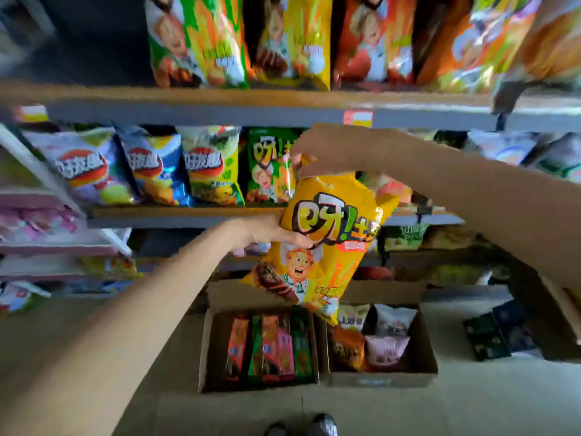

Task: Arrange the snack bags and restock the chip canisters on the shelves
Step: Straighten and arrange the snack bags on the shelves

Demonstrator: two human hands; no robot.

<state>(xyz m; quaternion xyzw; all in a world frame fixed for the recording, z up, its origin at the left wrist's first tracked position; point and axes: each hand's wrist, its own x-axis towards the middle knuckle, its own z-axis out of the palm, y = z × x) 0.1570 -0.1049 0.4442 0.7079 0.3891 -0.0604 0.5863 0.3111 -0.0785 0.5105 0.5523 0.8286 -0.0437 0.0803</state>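
Both hands grasp the yellow snack bag (pixel 327 243), held upright just before the middle shelf (pixel 188 214): the right hand (pixel 323 152) pinches its top seam while the left hand (pixel 276 231) steadies its side, likely to seat it beside the green bag (pixel 270 165).

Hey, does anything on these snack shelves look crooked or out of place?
Only the dark packets lying loose on the floor right of the cardboard boxes. The shelved bags stand upright; the yellow bag is tilted in hand.
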